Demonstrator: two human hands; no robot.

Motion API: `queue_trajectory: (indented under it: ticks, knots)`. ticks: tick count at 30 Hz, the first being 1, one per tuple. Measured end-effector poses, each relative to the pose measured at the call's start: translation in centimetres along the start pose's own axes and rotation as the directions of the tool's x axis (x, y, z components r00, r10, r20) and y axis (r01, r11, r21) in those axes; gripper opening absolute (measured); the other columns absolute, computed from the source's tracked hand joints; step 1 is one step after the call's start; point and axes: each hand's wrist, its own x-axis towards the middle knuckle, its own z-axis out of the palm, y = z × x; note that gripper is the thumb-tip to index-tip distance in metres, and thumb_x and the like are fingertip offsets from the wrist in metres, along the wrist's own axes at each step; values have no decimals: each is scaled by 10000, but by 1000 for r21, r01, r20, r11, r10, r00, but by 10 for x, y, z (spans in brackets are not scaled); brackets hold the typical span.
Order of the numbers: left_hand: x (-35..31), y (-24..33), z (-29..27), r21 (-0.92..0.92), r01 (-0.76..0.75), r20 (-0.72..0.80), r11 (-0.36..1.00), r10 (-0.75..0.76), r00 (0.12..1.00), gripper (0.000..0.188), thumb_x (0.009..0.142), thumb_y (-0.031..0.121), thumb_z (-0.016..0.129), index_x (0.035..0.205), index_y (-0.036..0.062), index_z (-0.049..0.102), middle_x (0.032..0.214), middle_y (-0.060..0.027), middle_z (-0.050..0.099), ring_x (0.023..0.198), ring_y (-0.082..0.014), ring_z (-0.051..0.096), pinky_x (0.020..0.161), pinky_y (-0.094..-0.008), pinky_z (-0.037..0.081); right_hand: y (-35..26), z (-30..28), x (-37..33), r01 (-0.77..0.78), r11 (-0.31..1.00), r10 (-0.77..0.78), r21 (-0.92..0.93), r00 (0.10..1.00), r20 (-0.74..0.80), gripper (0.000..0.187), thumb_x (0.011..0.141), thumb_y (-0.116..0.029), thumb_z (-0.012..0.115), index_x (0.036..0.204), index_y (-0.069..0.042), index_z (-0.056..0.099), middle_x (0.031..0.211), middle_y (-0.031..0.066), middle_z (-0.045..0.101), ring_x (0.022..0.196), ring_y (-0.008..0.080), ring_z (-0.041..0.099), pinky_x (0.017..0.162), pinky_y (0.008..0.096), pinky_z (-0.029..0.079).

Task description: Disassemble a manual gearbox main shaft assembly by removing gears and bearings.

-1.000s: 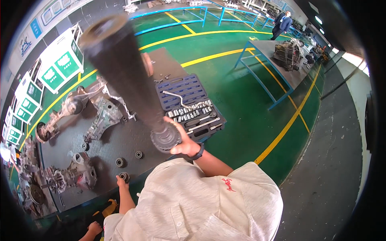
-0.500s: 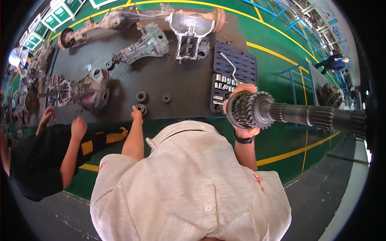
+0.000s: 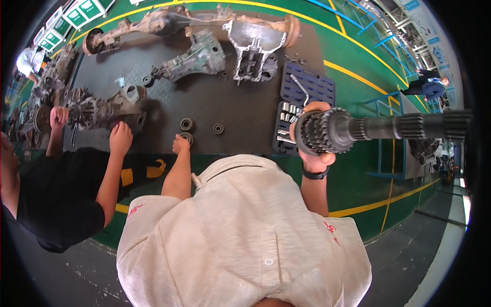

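Head view — geared shaft [image 3: 381,128] juts past table edge [image 3: 316,46].

Dark workbench top [image 3: 176,105], upper left to centre of frame. Along its upper edge, a long rusty axle housing [image 3: 162,23]; below it, a grey ribbed casing [image 3: 204,59] and, upper centre, an open-sided casing [image 3: 266,38]. Left: a gearbox assembly [image 3: 94,113]. Right end: an open blue socket case [image 3: 318,87]. Near the lower edge, centre-left: an upper ring part [image 3: 186,124], a smaller ring part [image 3: 218,129] to its right, and a partly hidden ring part [image 3: 189,137] just below the first.
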Motion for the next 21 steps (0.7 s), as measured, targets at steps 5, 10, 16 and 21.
queue_trajectory:
  ticks: [5,10,16,21]
  knots:
    - [-21,5,2,-114,60,-127,992,-75,989,538,1029,418,414,1237,-46,590,1339,-236,484,1157,-415,541,1021,-486,436,-5,-7,3,-65,991,47,-113,987,-156,1071,477,-610,914,1151,88,462,881,95,554,594,133,564,490,258,465]
    - [-27,15,3,-299,188,-142,936,-239,961,505,1020,391,456,1242,-47,570,1327,-233,501,1183,-406,527,1014,-475,446,-7,-9,10,-65,991,49,-117,989,-137,1037,510,-591,897,1153,88,449,885,92,559,577,145,556,470,275,428]
    - [-24,8,8,-233,164,-212,959,-215,953,483,1015,377,467,1235,-41,572,1300,-216,535,1187,-407,523,982,-487,473,-2,-13,14,-30,991,24,-131,998,-52,977,593,-605,844,1177,68,442,794,64,539,525,148,516,454,280,377]
    - [-47,22,-12,-182,147,-107,972,-168,980,606,976,479,489,1338,-5,518,1401,-211,468,1294,-402,443,1050,-493,409,-2,-7,13,-5,993,2,-121,1000,-25,959,633,-590,828,1205,71,433,780,66,524,493,145,479,452,292,355]
